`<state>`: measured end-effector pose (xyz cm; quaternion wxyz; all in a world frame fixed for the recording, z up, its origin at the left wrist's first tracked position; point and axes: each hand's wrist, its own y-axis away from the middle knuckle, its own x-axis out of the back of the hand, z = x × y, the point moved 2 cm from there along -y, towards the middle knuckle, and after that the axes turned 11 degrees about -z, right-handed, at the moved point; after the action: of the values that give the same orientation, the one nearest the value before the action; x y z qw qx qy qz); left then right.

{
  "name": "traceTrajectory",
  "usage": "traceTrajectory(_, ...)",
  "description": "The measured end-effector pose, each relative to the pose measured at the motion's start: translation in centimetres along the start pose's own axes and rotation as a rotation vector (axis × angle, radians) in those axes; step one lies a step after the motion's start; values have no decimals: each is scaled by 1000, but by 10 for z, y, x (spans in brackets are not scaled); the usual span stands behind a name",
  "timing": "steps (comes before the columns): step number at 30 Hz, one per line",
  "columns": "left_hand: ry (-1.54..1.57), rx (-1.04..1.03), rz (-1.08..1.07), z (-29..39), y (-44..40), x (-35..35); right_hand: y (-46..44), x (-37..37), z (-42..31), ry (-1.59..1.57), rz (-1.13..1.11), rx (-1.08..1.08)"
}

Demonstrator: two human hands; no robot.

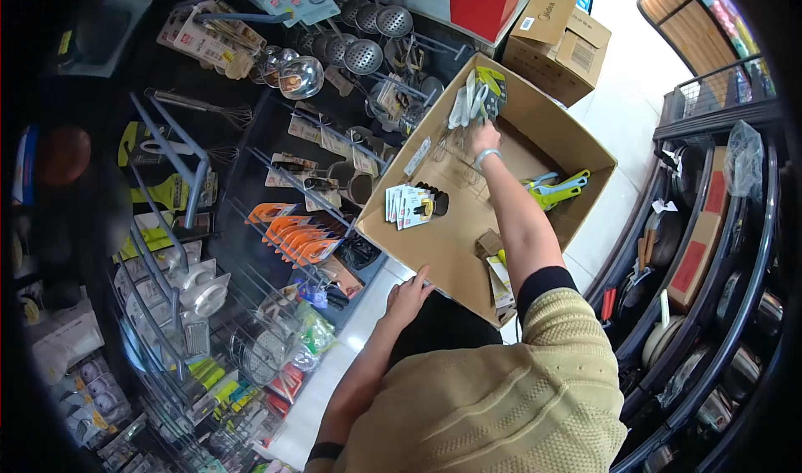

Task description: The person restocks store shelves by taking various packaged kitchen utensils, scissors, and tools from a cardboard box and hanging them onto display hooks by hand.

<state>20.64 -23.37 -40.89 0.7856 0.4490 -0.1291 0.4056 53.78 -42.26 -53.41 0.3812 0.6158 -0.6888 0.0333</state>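
Note:
A large open cardboard box (447,266) stands in front of me. Inside its far end, my right hand (484,139) is closed at some packaged utensils with white handles and green card (478,99); what exactly its fingers grip is too small to tell. Wire whisks (455,151) lie just beside that hand. On the near left edge of the box rests my left hand (408,296), its fingers apart and holding nothing. Black-handled items on white cards (411,207) lie at the box's left side. Green and blue handled tools (558,189) lean at the right wall.
Hooks with ladles (364,55), orange utensils (296,235) and other packaged tools line the rack at the left. Behind the box sits a smaller carton (558,45). Shelves of pans (667,243) run along the right, beside the tiled floor (614,131).

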Motion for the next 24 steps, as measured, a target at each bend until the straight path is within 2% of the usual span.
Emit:
traceTrajectory(3,17,8,-32,0,0,0,17,22,13,-18,92,66)
traceTrajectory(6,63,86,-117,9,3,8,46,60,22,-14,54,242)
traceTrajectory(7,85,122,-152,12,5,10,54,73,24,-40,27,326)
traceTrajectory(9,58,96,-166,13,8,9,90,110,-3,5,-114,290)
traceTrajectory(11,22,45,-163,8,11,10,112,125,-15,-333,-208,496)
traceTrajectory(13,-24,-38,-155,2,15,12,152,134,-52,-671,-242,454)
traceTrajectory(15,133,-104,-51,15,26,34,181,130,-88,-1048,-320,551)
traceTrajectory(17,309,-179,111,22,33,47,209,128,-113,-1134,-514,611)
traceTrajectory(18,274,-271,308,21,34,48,227,122,-130,-1184,-566,615)
traceTrajectory(21,308,-267,375,29,52,71,269,99,-174,-1285,-737,611)
traceTrajectory(24,338,-285,414,25,69,69,306,92,-217,-1232,-756,681)
